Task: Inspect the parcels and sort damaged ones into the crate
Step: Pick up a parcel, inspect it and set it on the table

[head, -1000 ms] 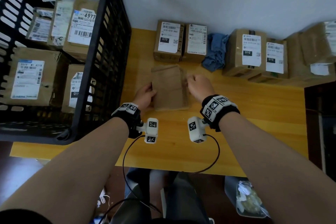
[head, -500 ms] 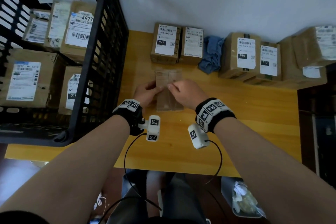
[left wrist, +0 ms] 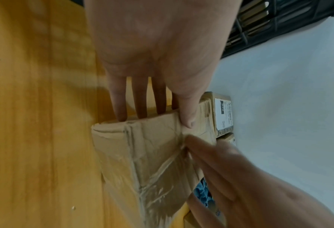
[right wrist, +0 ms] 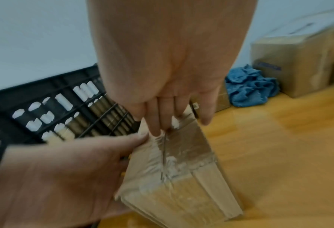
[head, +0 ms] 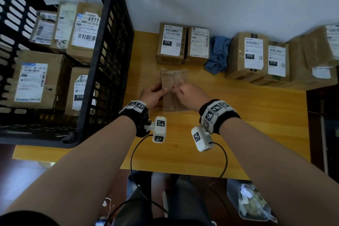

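Both hands [head: 171,91] pinch 1 taped parcel [head: 174,79] under inspection; crate [head: 110,60] at 9 o'clock holds several, 5 wait at 12.

A yellow wooden bench [head: 247,115] stands against a pale wall. On its left end sits a black slatted crate [head: 110,60], and along the back edge stand two labelled cardboard boxes [head: 181,44] side by side, a crumpled blue cloth [head: 217,55] just to their right, then a row of further labelled boxes [head: 256,57] reaching the right end. A flattish taped cardboard parcel [head: 174,90] lies on the bench in front of the two boxes, near the crate.
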{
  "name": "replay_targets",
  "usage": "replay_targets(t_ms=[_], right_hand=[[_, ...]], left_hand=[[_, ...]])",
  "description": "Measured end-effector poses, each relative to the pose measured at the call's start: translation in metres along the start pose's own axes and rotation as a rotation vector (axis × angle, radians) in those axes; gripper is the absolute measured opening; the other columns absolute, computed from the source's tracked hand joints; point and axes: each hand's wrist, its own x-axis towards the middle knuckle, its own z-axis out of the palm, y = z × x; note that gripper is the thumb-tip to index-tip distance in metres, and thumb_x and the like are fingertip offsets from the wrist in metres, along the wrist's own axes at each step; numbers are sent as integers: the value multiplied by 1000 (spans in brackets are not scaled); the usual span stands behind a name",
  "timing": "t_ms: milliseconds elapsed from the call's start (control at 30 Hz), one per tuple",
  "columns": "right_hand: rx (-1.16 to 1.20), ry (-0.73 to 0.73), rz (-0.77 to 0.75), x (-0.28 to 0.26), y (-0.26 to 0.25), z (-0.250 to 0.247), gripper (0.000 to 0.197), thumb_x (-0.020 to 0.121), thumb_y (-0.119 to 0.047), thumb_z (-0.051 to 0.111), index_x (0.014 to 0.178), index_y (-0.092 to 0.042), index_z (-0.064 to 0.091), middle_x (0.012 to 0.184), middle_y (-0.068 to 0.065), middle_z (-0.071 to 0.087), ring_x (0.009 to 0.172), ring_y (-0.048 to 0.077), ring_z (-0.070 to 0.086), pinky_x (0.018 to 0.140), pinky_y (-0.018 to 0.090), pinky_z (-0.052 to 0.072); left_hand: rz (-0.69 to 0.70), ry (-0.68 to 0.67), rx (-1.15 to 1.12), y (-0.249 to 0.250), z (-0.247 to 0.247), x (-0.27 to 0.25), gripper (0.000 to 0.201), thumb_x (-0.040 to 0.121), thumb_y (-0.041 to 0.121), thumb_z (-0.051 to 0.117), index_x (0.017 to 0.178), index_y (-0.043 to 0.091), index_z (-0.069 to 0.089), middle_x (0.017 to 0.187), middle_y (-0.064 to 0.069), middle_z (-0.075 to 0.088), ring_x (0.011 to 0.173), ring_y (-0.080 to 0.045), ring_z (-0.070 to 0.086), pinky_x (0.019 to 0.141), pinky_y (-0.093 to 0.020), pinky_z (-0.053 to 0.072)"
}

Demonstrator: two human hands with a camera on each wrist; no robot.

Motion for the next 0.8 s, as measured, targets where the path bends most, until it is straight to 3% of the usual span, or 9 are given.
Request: replay_targets(t_ms=[67, 133, 267, 333, 467, 567, 633, 733, 800], right_hand=[[218, 176, 2, -7, 7, -2, 43, 112, -35, 39, 95, -10, 70, 121, 15, 71, 81, 24, 64, 71, 35, 47], [359, 377, 35, -15, 16, -5, 33, 110, -29, 45, 97, -14, 70, 95, 10, 72, 77, 24, 63, 68, 34, 47], [513, 339, 246, -15, 22, -3, 36, 108, -21, 44, 135, -16, 67, 109, -5, 70, 91, 22, 69, 79, 32, 55], [550, 219, 273, -12, 18, 3, 36, 107, -22, 46, 137, -19, 65, 112, -4, 71, 84, 15, 64, 73, 26, 53], [652, 266, 237, -11, 7, 5, 36, 103, -21, 54, 138, -19, 63, 129, -5, 67, 111, 15, 65, 97, 32, 53], [670, 402, 206, -12, 7, -1, 26, 104, -22, 54, 129, -24, 63, 108, -14, 65, 92, 4, 63, 78, 22, 53], [758, 475, 210, -12, 8, -4, 23, 106, -26, 49, 123, -23, 65, 105, -9, 68, 90, 9, 67, 79, 31, 58], [856, 524, 307, -9, 11, -5, 36, 103, -41, 42, 102, -17, 68, 102, 11, 72, 95, 29, 69, 89, 50, 58], [780, 436, 382, -11, 16, -6, 47, 105, -45, 40, 95, -9, 69, 91, 19, 69, 83, 36, 64, 75, 42, 50]], left_hand=[[-4, -9, 9, 0, -4, -2, 46, 100, 30, 71, 145, 31, 61, 125, 2, 74, 115, -22, 70, 92, -49, 62], [-12, -7, 30, 1, -8, -5, 46, 102, 33, 68, 147, 31, 58, 129, 2, 71, 119, -24, 66, 97, -54, 59], [-60, 28, 16, 1, -16, -11, 39, 105, 33, 61, 144, 32, 59, 134, 1, 67, 125, -26, 61, 104, -60, 52], [-102, 36, -56, 1, -16, -13, 32, 107, 25, 58, 138, 33, 60, 129, 2, 67, 121, -25, 61, 97, -53, 55], [-83, 4, -146, -3, -15, -13, 48, 106, 6, 54, 147, 30, 55, 135, 3, 68, 124, -24, 62, 93, -53, 56], [5, 15, -185, 2, -13, -15, 53, 100, -5, 55, 141, 28, 58, 134, 8, 70, 122, -21, 65, 89, -51, 58], [46, 61, -243, 11, -8, -19, 46, 96, -10, 49, 123, 23, 65, 126, 5, 73, 115, -21, 68, 77, -43, 58], [35, 89, -342, 19, -1, -23, 21, 104, 13, 48, 110, 19, 67, 121, -1, 73, 112, -21, 68, 80, -41, 57], [22, 96, -317, 20, 3, -24, 14, 103, 35, 63, 111, 25, 67, 122, 1, 73, 116, -20, 66, 94, -47, 55]])
